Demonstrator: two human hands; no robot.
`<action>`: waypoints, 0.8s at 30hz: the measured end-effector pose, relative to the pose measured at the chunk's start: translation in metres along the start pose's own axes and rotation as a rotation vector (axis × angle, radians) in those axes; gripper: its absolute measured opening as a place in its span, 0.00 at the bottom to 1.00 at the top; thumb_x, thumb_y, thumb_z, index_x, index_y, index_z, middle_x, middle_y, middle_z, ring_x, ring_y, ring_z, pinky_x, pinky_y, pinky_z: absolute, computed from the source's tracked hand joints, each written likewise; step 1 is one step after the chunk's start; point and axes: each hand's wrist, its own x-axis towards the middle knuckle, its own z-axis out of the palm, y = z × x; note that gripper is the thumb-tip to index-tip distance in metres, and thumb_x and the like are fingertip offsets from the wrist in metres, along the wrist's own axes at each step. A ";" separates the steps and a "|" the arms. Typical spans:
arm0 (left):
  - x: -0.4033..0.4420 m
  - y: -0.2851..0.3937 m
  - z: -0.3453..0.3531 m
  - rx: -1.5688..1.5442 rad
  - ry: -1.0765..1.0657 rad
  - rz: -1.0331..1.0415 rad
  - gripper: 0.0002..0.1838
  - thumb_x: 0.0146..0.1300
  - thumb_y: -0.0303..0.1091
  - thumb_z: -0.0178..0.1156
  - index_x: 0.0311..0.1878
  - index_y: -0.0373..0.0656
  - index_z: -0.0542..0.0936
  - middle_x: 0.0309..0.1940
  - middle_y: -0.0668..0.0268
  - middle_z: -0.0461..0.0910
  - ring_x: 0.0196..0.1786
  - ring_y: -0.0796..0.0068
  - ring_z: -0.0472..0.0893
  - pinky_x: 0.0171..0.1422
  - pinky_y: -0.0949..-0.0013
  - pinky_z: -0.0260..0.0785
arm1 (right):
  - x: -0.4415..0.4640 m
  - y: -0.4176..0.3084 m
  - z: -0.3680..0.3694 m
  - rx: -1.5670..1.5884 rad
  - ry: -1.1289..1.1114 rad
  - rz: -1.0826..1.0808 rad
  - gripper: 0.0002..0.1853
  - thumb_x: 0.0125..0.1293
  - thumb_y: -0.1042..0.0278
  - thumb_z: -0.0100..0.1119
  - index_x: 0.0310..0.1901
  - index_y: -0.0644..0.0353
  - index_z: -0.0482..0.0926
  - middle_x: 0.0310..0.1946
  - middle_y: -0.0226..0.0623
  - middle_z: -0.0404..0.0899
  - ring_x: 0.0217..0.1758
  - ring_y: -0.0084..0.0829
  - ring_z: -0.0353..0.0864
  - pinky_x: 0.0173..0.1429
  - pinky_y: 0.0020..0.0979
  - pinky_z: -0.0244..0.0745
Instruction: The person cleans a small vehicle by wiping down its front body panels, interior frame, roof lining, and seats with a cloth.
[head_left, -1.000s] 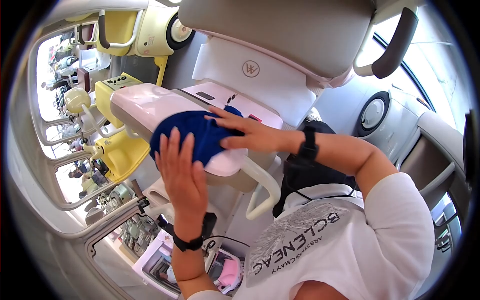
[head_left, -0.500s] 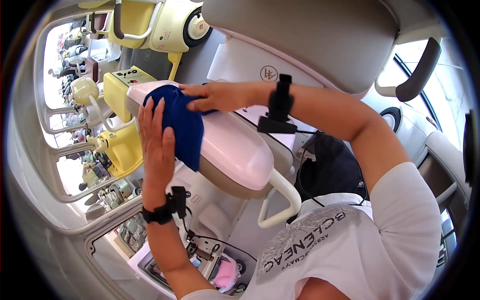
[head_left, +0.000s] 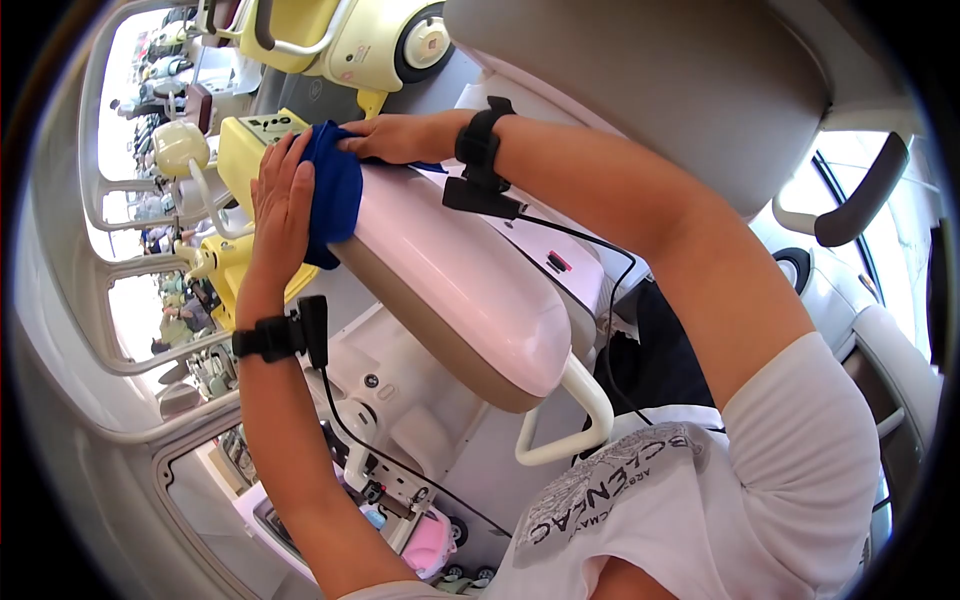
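A blue cloth [head_left: 338,190] is draped over the far end of a long seat [head_left: 460,270] with a glossy pale pink top and a brown lower part. My left hand [head_left: 283,205] rests on the cloth's left edge, its fingers stretched out over the seat's end. On the upper side, my right hand [head_left: 395,138] has its fingers pressed together on bunched cloth; part of the fingertips is hidden. Both wrists wear black straps with small devices and cables.
Above is a large brown seat panel [head_left: 640,70]. A white tube handle [head_left: 590,420] juts from the seat's near end. Yellow scooters, one with a box [head_left: 255,145], stand beyond it. Left are window frames [head_left: 105,275]; a pink-and-white vehicle [head_left: 430,540] sits below.
Both hands and the blue cloth have moved up and left along the seat to its far end, uncovering more of the pink top. The view has shifted slightly.
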 end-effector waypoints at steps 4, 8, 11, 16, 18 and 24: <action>0.005 -0.007 0.002 -0.040 0.018 0.040 0.26 0.78 0.51 0.35 0.72 0.54 0.67 0.72 0.56 0.61 0.77 0.57 0.54 0.79 0.53 0.37 | -0.012 -0.009 0.000 0.079 -0.021 0.150 0.27 0.76 0.48 0.46 0.70 0.49 0.67 0.65 0.38 0.72 0.67 0.34 0.70 0.71 0.33 0.61; 0.006 -0.007 0.007 -0.054 0.082 0.046 0.26 0.78 0.51 0.36 0.71 0.54 0.69 0.71 0.56 0.63 0.76 0.58 0.57 0.79 0.54 0.39 | -0.037 -0.007 0.000 0.123 -0.017 0.135 0.25 0.75 0.50 0.46 0.69 0.50 0.68 0.61 0.35 0.75 0.63 0.29 0.72 0.69 0.30 0.63; 0.005 -0.008 0.010 -0.043 0.117 0.046 0.26 0.78 0.51 0.36 0.70 0.55 0.69 0.70 0.57 0.64 0.75 0.58 0.58 0.79 0.54 0.40 | -0.060 -0.011 0.006 0.237 -0.002 0.166 0.24 0.75 0.51 0.47 0.67 0.52 0.70 0.60 0.35 0.75 0.60 0.26 0.73 0.67 0.27 0.65; -0.003 0.004 0.015 -0.026 0.150 0.014 0.25 0.78 0.51 0.36 0.70 0.54 0.70 0.71 0.60 0.65 0.76 0.58 0.57 0.79 0.54 0.39 | -0.094 -0.015 0.014 0.182 0.041 0.154 0.23 0.74 0.54 0.49 0.66 0.54 0.71 0.57 0.35 0.77 0.56 0.25 0.74 0.64 0.27 0.66; -0.012 0.013 0.013 -0.020 0.157 0.049 0.25 0.78 0.50 0.36 0.70 0.52 0.69 0.71 0.61 0.64 0.77 0.58 0.56 0.79 0.54 0.39 | -0.102 -0.010 0.019 0.207 0.054 0.149 0.23 0.74 0.56 0.49 0.66 0.53 0.71 0.54 0.35 0.79 0.55 0.25 0.75 0.64 0.27 0.67; -0.047 0.061 0.020 -0.044 0.199 0.088 0.23 0.78 0.44 0.38 0.70 0.47 0.67 0.71 0.60 0.64 0.77 0.56 0.56 0.80 0.53 0.37 | -0.161 -0.018 0.031 0.043 0.088 0.150 0.26 0.73 0.55 0.50 0.68 0.57 0.67 0.50 0.37 0.79 0.50 0.26 0.76 0.58 0.28 0.71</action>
